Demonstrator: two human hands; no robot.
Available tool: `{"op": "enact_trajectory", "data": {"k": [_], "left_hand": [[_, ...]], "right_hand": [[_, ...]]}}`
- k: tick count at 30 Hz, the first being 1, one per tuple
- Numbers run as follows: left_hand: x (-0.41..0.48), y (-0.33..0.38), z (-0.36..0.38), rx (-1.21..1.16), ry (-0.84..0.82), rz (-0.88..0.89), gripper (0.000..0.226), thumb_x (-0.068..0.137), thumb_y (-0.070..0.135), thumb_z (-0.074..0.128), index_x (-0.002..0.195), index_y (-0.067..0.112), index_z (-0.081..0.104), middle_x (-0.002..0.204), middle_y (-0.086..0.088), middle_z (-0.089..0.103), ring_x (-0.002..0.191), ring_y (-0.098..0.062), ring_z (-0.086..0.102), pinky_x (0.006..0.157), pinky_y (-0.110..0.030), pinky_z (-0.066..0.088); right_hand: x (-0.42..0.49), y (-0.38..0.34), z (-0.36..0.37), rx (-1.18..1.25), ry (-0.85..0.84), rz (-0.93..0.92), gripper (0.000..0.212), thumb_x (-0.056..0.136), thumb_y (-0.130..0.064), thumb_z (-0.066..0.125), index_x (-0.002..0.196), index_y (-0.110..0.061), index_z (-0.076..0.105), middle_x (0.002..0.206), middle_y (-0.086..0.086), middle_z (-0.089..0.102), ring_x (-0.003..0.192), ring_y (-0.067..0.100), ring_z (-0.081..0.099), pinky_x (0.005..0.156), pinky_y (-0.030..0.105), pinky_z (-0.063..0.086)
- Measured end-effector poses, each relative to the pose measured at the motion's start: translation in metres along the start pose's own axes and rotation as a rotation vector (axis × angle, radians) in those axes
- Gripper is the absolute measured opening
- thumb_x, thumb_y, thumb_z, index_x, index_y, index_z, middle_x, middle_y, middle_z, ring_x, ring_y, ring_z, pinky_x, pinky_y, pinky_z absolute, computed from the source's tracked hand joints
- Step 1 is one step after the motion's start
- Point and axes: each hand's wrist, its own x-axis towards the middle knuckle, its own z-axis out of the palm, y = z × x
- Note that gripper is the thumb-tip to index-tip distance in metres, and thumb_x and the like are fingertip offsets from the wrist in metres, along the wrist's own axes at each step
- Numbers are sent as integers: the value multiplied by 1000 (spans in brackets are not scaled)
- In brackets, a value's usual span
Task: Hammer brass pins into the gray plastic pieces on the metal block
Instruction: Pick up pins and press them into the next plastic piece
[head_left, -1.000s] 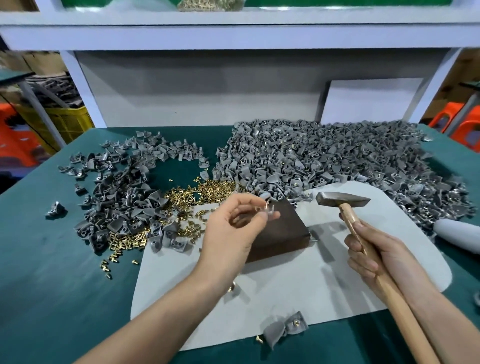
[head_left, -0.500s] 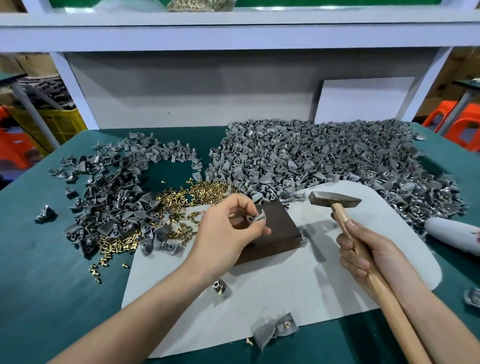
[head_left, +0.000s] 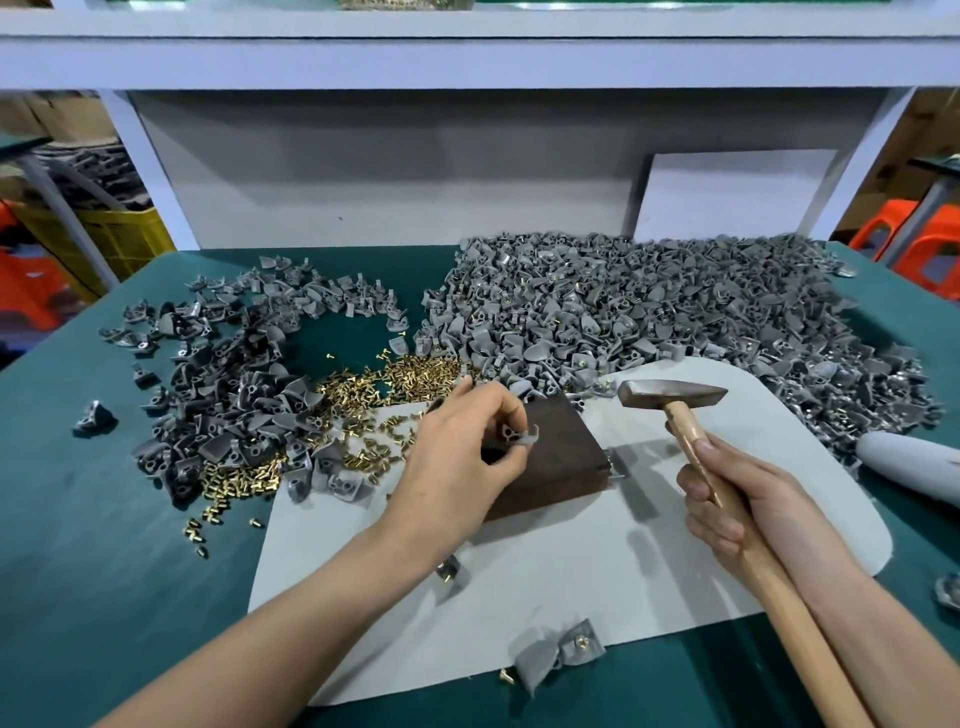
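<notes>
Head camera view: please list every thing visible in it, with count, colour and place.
table: one, green, under everything.
mat: one, pale gray, on the table.
metal block: one, dark brown, on the mat.
brass pins: many, gold, loose left of the block.
large heap of pieces: many, gray, behind the block.
small heap of pieces: many, dark gray, far left.
stray pieces: two, gray, mat's near edge.
rounded object: one, white, right table edge.
hammer: one, steel head, wooden handle, right of the block.
gray plastic piece: one, gray, above the block.
left hand: one, pinches the gray plastic piece.
right hand: one, grips the hammer handle.
</notes>
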Motion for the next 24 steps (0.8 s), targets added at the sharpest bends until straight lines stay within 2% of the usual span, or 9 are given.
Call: {"op": "enact_trajectory", "data": {"k": [2, 3, 6, 10, 12, 14, 15, 19, 24], "left_hand": [[0, -1, 0, 84, 43, 55, 33, 79, -3, 70, 80, 24, 52, 81, 18, 54, 84, 3, 52, 74, -8, 39], [-1, -3, -1, 94, 64, 60, 35, 78, -5, 69, 80, 25, 51, 82, 19, 51, 85, 6, 49, 73, -6, 36], [-5, -8, 1, 85, 81, 52, 34, 78, -4, 67, 83, 27, 54, 89, 20, 51, 90, 9, 49, 78, -1, 34], [-18, -14, 3, 64, 102, 71, 21, 82, 3, 69, 91, 21, 65, 101, 16, 56, 101, 9, 48, 87, 0, 32], [-22, -16, 3, -3, 124, 26, 25, 85, 7, 68, 94, 30, 64, 100, 20, 59, 101, 6, 50, 86, -7, 37], [-23, -19, 4, -68, 152, -60, 33, 86, 13, 68, 88, 44, 56, 102, 25, 56, 100, 0, 52, 87, -19, 41], [-23, -20, 6, -95, 165, -104, 32, 86, 16, 69, 86, 45, 55, 100, 26, 56, 101, -2, 52, 87, -23, 42], [-24, -23, 9, -218, 176, -184, 25, 81, 15, 73, 85, 37, 61, 96, 32, 55, 99, -2, 52, 87, -19, 42], [-20, -30, 9, -193, 192, -125, 16, 79, 11, 76, 84, 24, 67, 96, 23, 60, 102, 5, 47, 87, -10, 34]], "right_hand": [[-10, -4, 9, -182, -6, -48, 29, 80, -17, 58, 101, 3, 56, 58, 9, 42, 28, 13, 30, 31, 15, 27], [-15, -5, 16, -289, -16, -84, 28, 80, -18, 59, 101, 0, 62, 58, 10, 44, 29, 15, 31, 33, 15, 28], [-29, -1, 42, -491, -57, -177, 26, 85, -12, 60, 106, -23, 72, 57, 9, 47, 30, 18, 34, 35, 15, 31], [-38, 12, 64, -656, -39, -206, 34, 91, -8, 57, 108, -35, 68, 54, 2, 43, 29, 19, 35, 35, 16, 31], [-40, 14, 68, -745, 9, -235, 36, 90, -10, 59, 108, -40, 67, 52, -3, 44, 30, 19, 36, 36, 16, 31], [-40, 9, 73, -845, 29, -271, 36, 88, -13, 61, 101, -46, 66, 50, -5, 47, 31, 20, 37, 36, 16, 32], [-40, 4, 75, -902, 23, -282, 35, 88, -14, 61, 98, -47, 65, 49, -6, 47, 30, 20, 38, 36, 16, 32], [-42, -16, 87, -1062, -16, -291, 28, 89, -15, 59, 101, -39, 67, 49, -4, 48, 30, 21, 39, 35, 20, 35], [-51, -35, 109, -1201, -67, -360, 26, 86, -26, 54, 101, -46, 56, 49, -6, 50, 28, 16, 39, 33, 15, 35]]}}
